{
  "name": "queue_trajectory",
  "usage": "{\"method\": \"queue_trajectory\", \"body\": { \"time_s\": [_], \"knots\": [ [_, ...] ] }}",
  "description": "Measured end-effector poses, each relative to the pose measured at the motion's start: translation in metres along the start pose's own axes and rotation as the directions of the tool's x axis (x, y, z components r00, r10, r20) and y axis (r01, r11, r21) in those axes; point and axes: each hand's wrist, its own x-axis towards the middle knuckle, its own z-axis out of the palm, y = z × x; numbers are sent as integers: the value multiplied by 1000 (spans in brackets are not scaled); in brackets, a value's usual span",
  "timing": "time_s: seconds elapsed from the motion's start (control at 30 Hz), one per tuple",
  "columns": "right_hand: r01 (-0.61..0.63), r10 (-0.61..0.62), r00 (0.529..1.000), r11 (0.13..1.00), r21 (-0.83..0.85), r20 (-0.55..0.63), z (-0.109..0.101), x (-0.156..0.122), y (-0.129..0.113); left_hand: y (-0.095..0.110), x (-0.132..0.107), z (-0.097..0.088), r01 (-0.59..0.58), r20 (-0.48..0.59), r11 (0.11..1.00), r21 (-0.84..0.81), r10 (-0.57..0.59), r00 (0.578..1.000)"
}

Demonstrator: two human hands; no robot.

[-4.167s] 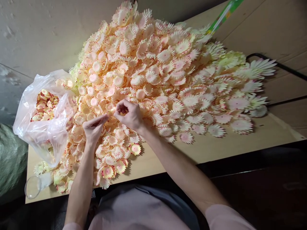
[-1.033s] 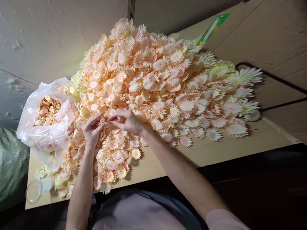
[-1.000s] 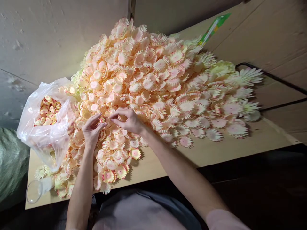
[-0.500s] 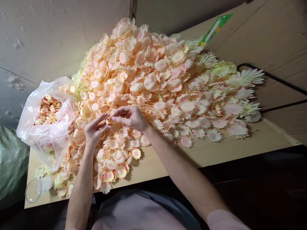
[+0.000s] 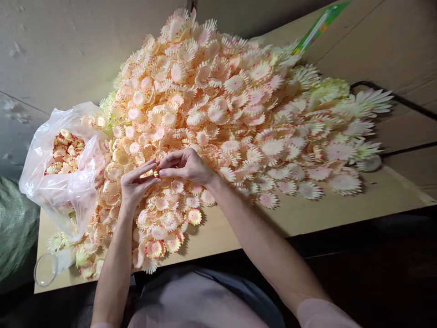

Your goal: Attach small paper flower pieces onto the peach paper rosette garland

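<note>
My left hand (image 5: 136,182) and my right hand (image 5: 187,167) meet fingertip to fingertip above a big heap of artificial flower petals (image 5: 218,114), pale cream and pink with toothed, red-tipped edges. Pinched between them is a small yellow-and-red petal piece (image 5: 156,173), partly hidden by the fingers. The left thumb and fingers close on it from one side. From the other side, the right thumb and forefinger press against it.
A clear plastic bag (image 5: 80,191) holding small curled yellow-red pieces (image 5: 64,152) stands left of the heap. Near the front left corner lies a clear cup (image 5: 46,269) on its side. A green packet (image 5: 321,27) sticks out at the back right of the wooden table (image 5: 218,232).
The view has shifted slightly. My hands stay together over the heap, and the small petal piece now shows more plainly between the fingertips.
</note>
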Motion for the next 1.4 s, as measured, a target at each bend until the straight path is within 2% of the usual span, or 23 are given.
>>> {"method": "queue_trajectory", "body": {
  "time_s": [0.33,1.4],
  "knots": [
    [31,-31,999,1000,-1,29,-2,0,3,3,-2,1,10,1,996,91,-10,1000],
    [-32,31,999,999,29,28,-1,-2,-1,-1,-1,1,-26,30,997,71,23,999]
  ]
}}
